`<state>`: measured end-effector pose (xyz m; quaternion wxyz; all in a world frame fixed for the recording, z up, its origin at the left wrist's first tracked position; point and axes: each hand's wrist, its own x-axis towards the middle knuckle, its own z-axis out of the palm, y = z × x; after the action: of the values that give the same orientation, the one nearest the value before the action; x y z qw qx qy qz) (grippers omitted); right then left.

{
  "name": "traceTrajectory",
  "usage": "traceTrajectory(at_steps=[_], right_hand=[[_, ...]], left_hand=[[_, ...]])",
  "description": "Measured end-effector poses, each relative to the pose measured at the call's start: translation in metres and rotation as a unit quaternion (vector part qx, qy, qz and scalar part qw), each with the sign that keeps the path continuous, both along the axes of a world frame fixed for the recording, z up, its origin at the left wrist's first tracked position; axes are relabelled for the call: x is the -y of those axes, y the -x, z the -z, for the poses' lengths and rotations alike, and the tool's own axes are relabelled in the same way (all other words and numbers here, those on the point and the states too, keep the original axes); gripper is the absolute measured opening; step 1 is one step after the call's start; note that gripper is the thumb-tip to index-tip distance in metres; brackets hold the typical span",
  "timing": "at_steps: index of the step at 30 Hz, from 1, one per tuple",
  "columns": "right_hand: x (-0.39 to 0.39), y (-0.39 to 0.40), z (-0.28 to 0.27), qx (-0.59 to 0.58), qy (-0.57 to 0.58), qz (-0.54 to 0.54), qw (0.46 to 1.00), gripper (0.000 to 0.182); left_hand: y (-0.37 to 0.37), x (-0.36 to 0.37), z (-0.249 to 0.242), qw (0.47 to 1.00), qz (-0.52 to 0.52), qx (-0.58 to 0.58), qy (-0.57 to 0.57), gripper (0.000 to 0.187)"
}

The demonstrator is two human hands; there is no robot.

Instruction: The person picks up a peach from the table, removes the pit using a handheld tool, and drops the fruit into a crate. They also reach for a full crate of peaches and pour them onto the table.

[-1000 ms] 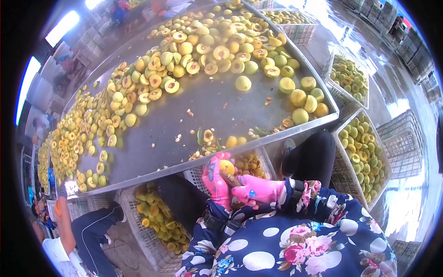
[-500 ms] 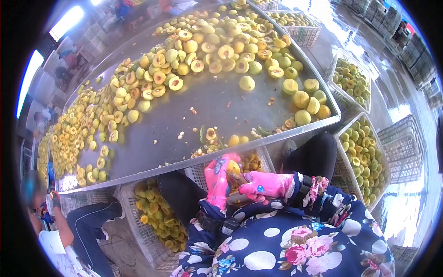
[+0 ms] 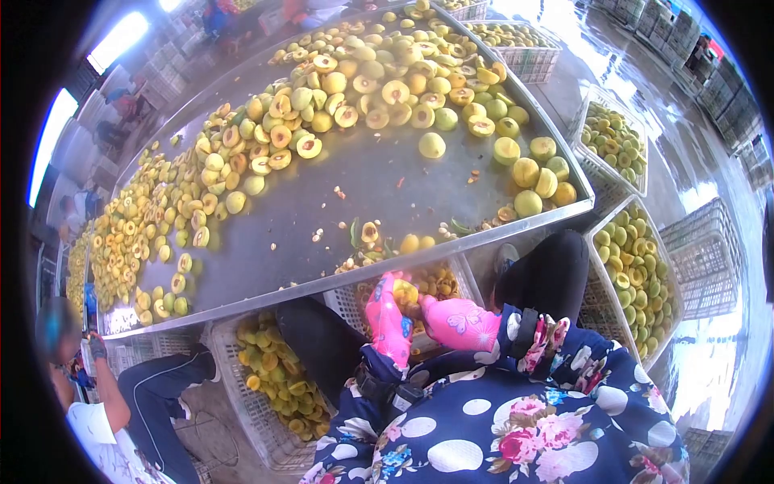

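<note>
My left hand (image 3: 387, 321), in a pink printed glove, grips a yellow peach (image 3: 405, 292) just below the near edge of the metal table (image 3: 266, 242). My right hand (image 3: 458, 322), also in a pink glove, presses against the same peach from the right; any tool in it is hidden. Both hands are over a white crate (image 3: 348, 300) with peach halves between my knees. Whole and halved peaches (image 3: 355, 89) cover the far part of the table.
White crates of peaches stand at my right (image 3: 637, 270), far right (image 3: 614, 139) and lower left (image 3: 278, 379). Pits and scraps (image 3: 367, 242) lie near the table edge. A seated person (image 3: 121, 419) works at the lower left. Empty crates (image 3: 709, 250) stand on the wet floor.
My hands have dropped a little lower and closer together around the peach. The right hand has turned so its knuckles face up. The person at lower left has shifted slightly.
</note>
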<state>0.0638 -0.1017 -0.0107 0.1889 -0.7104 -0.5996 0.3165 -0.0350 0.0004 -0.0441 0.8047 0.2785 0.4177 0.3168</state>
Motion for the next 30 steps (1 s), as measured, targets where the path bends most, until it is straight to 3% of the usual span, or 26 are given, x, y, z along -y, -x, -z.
traceTrajectory(at_steps=[5, 8, 13, 17, 21, 22, 23, 24, 25, 30], right_hand=[[-0.004, 0.001, 0.036, 0.078, -0.075, 0.062, 0.992, 0.024], [-0.005, -0.001, 0.006, -0.018, -0.039, 0.156, 0.987, 0.029], [0.0, 0.004, 0.008, -0.111, -0.047, 0.16, 0.98, 0.042], [-0.014, 0.009, -0.012, -0.19, -0.101, 0.177, 0.96, 0.051], [-0.026, 0.01, -0.001, -0.162, -0.101, 0.15, 0.97, 0.055], [-0.027, 0.01, -0.005, -0.139, -0.088, 0.141, 0.976, 0.056], [-0.027, 0.01, -0.008, -0.117, -0.075, 0.133, 0.981, 0.056], [-0.028, 0.009, -0.01, -0.116, -0.053, 0.128, 0.983, 0.054], [-0.028, 0.007, -0.011, -0.115, -0.032, 0.124, 0.985, 0.053], [-0.027, 0.009, -0.005, -0.11, -0.043, 0.159, 0.98, 0.041]], left_hand=[[0.01, -0.006, 0.008, 0.981, -0.064, 0.1, 0.156, 0.031], [0.032, -0.02, -0.011, 0.972, -0.013, 0.126, 0.196, 0.034], [0.058, -0.027, -0.026, 0.984, 0.019, 0.133, 0.114, 0.043], [0.056, -0.017, -0.027, 0.981, 0.057, 0.132, 0.131, 0.042], [0.044, -0.002, -0.034, 0.991, 0.054, 0.08, 0.091, 0.034], [0.045, 0.001, -0.024, 0.991, 0.083, -0.022, -0.102, 0.033], [0.046, 0.004, -0.007, 0.943, 0.109, -0.123, -0.29, 0.031], [0.046, 0.007, 0.002, 0.849, 0.129, -0.217, -0.465, 0.029], [0.033, 0.013, -0.022, 0.994, 0.035, -0.063, -0.079, 0.03], [0.026, 0.016, -0.014, 0.999, 0.043, -0.006, 0.02, 0.029]])
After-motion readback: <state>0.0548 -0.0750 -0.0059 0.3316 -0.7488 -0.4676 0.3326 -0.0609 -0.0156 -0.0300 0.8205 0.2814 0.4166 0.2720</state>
